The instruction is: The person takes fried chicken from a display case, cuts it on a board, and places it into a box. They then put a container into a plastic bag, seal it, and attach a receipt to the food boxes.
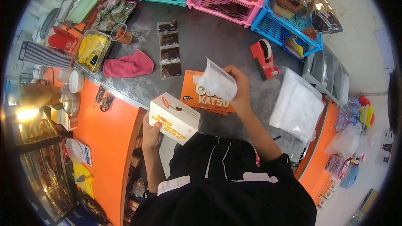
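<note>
My left hand [151, 133] grips a white box [175, 118] with orange and yellow lettering by its lower left side, at the counter's front edge. My right hand [239, 84] is closed on a white printed paper [217, 80], which hangs over an orange box [211, 101] marked KATSU. That orange box lies flat on the dark counter [144, 21]. Behind and to the left, a strip of dark sachets [169, 50] is laid out.
A pink cloth [128, 64], a tray of yellow food [92, 49] and a plastic cup [121, 34] are at the left. To the right are a red tape dispenser [264, 63] and white plastic bags [296, 105]. Pink [255, 10] and blue baskets [268, 31] line the back.
</note>
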`<state>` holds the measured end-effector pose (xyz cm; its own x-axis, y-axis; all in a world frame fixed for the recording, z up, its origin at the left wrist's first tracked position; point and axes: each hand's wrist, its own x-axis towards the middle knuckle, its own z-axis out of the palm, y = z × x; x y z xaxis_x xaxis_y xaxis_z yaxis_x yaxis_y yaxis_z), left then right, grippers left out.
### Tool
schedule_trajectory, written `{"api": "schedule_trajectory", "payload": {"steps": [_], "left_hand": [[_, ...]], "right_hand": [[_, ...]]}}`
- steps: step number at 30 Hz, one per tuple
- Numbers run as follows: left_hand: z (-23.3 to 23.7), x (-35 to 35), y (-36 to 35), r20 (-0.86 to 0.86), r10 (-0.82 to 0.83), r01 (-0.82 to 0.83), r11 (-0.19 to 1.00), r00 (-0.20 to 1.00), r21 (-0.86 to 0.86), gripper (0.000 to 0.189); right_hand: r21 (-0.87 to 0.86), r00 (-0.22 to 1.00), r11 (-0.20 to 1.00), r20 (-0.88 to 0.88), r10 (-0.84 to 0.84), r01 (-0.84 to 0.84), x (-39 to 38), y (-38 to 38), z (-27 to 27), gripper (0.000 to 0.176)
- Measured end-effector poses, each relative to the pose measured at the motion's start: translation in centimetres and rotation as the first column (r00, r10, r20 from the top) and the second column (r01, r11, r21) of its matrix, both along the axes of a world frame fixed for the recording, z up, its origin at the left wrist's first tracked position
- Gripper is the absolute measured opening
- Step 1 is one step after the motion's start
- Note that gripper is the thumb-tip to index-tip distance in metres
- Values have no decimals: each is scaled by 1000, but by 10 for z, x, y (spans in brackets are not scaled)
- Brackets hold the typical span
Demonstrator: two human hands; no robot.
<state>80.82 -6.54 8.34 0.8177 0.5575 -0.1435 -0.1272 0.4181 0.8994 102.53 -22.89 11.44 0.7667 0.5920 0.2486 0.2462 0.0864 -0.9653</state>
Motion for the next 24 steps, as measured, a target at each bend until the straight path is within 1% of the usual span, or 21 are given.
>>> {"api": "schedule_trajectory", "payload": {"steps": [1, 3, 4, 5, 6, 7, 9, 10, 12, 13, 14, 15, 16, 17, 18, 19, 20, 21, 22, 23, 24], "left_hand": [[0, 0, -1, -1, 3, -3, 1000, 1000, -2, 67], [0, 1, -4, -13, -17, 16, 998, 1000, -53, 66], [-3, 1, -4, -13, -19, 18, 998, 1000, -55, 66], [-8, 0, -4, -23, -31, 29, 998, 999, -60, 63], [-8, 0, -5, -34, -44, 42, 997, 998, -65, 61], [-7, 0, -8, -36, -50, 47, 996, 998, -69, 61], [-1, 6, -17, -39, 153, -156, 979, 988, -134, 50], [-4, 7, -16, -37, 155, -158, 977, 987, -140, 50], [-15, 7, -6, -171, 285, -302, 950, 943, -78, 40], [-25, 7, -1, -217, 332, -337, 941, 918, 16, 36], [-37, 7, 5, -218, 336, -342, 940, 916, 10, 36], [-51, 8, 10, -266, 394, -414, 910, 880, -19, 36], [-62, 10, 13, -315, 447, -483, 875, 837, -42, 35], [-72, 14, 14, -319, 471, -488, 872, 822, 32, 35], [-90, 13, 22, -382, 436, -437, 895, 815, 90, 38], [-108, 13, 29, -427, 460, -408, 888, 778, 214, 42], [-119, 14, 33, -467, 487, -363, 870, 738, 333, 46], [-119, 17, 34, -467, 488, -366, 870, 737, 331, 46], [-120, 18, 33, -463, 597, -269, 757, 654, 595, 53], [-121, 21, 32, -418, 702, -130, 584, 577, 801, 60], [-121, 21, 33, -417, 705, -134, 583, 574, 801, 60]], "right_hand": [[-2, 1000, 1000, -1, 3, -3, -6, -2, 5, 13], [117, 975, 985, -164, 147, -129, -20, -3, 21, 16], [233, 917, 939, -253, 309, -253, -25, -2, 30, 20], [85, 909, 924, -171, 381, -372, -26, -2, 34, 20], [-73, 883, 881, -101, 459, -467, -27, -3, 35, 19], [-75, 885, 884, -105, 454, -462, -25, -4, 28, 19], [66, 898, 919, -195, 395, -390, -13, -4, 12, 17], [25, 919, 959, -277, 279, -284, -10, -7, 15, 14], [294, 772, 920, -509, 379, -258, 1, -14, 13, 20], [290, 772, 920, -509, 381, -263, 5, -16, 12, 20], [194, 756, 969, -608, 243, -156, 7, -17, 11, 16], [83, 719, 995, -688, 96, -54, 8, -19, 10, 13], [79, 718, 995, -689, 97, -58, 9, -21, 6, 13], [92, 688, 995, -720, 87, -30, 10, -23, 1, 14], [106, 658, 994, -749, 81, -2, 10, -24, -2, 16], [106, 659, 994, -747, 84, -7, 10, -23, 0, 16], [94, 703, 996, -708, 70, -4, 7, -23, 1, 20], [82, 743, 997, -667, 56, -1, 6, -22, 2, 25], [78, 741, 997, -669, 56, -4, 6, -24, 0, 25], [-77, 952, 997, -305, -19, -5, 9, -26, -5, 34], [-212, 992, 976, 124, -33, 59, 15, -28, -9, 44]]}}
